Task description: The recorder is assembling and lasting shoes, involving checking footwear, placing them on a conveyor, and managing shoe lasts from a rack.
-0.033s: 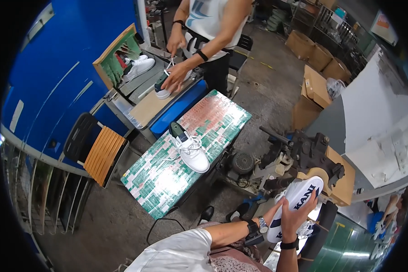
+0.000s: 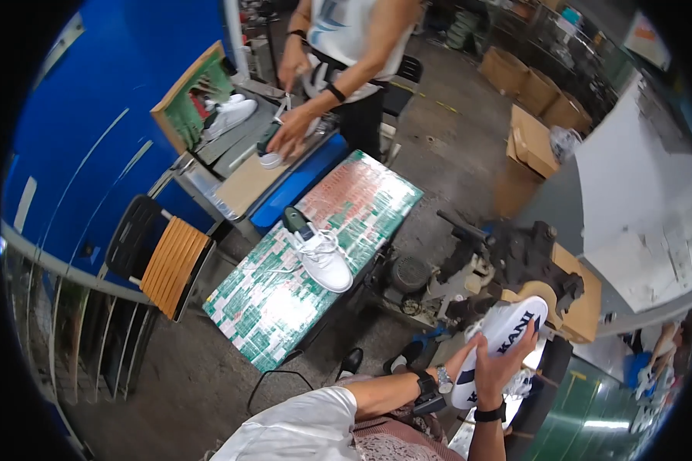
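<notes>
Nothing has shifted since the earlier frame. Both hands, left hand (image 2: 469,361) and right hand (image 2: 504,369), clasp a white shoe (image 2: 504,338) sole-up against the dark machine (image 2: 515,265). Another white sneaker (image 2: 319,250) waits untouched on the patterned desk (image 2: 284,307).

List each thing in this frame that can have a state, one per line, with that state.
White shoe in hand: held sole up, gripped by both hands.
Left hand: on the shoe's near side.
Right hand: wrapped around the sole.
White sneaker: lying on the patterned table, untouched, laces loose.
Folding chair: unoccupied.
Cardboard box: open.
Co-worker's hand: pressing a shoe on the bench.
</notes>
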The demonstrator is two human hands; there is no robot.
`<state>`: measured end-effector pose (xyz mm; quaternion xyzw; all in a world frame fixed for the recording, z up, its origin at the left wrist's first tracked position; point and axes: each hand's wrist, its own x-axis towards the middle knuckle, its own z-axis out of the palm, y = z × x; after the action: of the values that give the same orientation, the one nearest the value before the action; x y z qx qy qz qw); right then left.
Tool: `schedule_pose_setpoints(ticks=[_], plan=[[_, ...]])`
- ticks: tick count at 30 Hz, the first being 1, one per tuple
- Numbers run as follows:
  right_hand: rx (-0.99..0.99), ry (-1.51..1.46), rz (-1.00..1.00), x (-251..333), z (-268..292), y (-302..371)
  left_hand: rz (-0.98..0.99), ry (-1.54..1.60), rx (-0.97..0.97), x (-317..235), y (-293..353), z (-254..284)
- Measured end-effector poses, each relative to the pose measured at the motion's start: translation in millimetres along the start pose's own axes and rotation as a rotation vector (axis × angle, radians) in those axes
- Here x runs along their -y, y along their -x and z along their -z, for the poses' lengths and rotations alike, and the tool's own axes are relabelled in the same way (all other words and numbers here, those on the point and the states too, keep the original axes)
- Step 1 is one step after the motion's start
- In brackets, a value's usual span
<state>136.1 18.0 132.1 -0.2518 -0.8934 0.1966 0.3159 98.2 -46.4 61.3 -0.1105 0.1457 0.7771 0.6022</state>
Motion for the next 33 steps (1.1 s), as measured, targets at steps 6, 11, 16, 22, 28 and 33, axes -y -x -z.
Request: schedule_pose_setpoints(ticks=[6,11,16,22,28,33], plan=[[0.015,-0.619,-0.449,-17.6,27.8,64.7,0.144,-0.56,0.033,-25.5,47.7,90.8],[0.379,-1.66,-1.048,-41.8,-31.7,14.7,0.107,-0.53,-0.045,-93.0,109.1,123.0],[0.319,-1.653,-0.928,-16.4,-76.9,-1.8,0.267,-0.939,-0.15,-132.9,174.8,179.3],[0.14,-1.48,-0.594,-49.7,21.9,20.4,0.271,-1.279,-0.231,-117.2,170.7,133.5],[-0.281,-0.5,-0.58,-146.4,166.4,126.5,0.304,-1.718,-0.085,-24.8,48.7,91.3],[-0.573,0.144,-0.861,-205.1,278.5,284.0,0.144,-1.802,0.183,108.1,-71.0,34.1]])
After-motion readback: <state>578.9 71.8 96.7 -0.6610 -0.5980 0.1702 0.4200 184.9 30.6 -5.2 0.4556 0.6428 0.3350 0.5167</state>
